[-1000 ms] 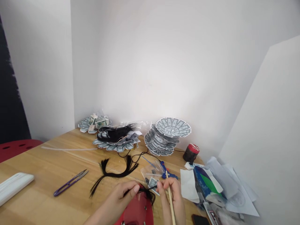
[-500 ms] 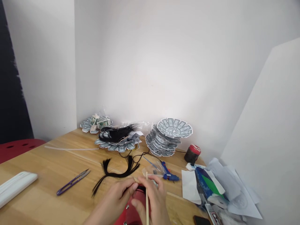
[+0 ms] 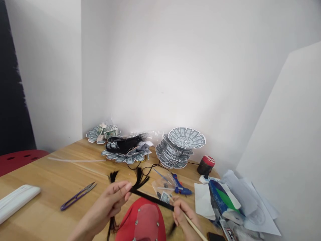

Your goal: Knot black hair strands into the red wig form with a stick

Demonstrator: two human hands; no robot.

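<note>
A flat black strip [image 3: 151,198] is stretched between my two hands, slanting down to the right. My left hand [image 3: 114,197] pinches its left end, and dark hair-like strands hang below that hand. My right hand [image 3: 184,214] is closed on the other end and also on a thin wooden stick [image 3: 192,222]. A blurred dark tuft hangs beside the right fingers. Beneath the strip lies a red object [image 3: 146,221] with metal studs, its lower part cut off by the frame. Behind my left hand a bundle of black strands [image 3: 140,180] rests on the wooden table, partly covered.
Purple-handled snips [image 3: 76,197] and a white flat pack [image 3: 18,201] lie left. Stacked banknote-print paper rings [image 3: 175,150] stand at the back. A blue glue gun [image 3: 181,187], a black-and-red container [image 3: 206,165], papers [image 3: 204,201] and a phone [image 3: 215,236] are right.
My hands have moved apart from over the red object, the left up and left, the right to the right. The black strip now shows stretched between them, and the stick has tilted from upright.
</note>
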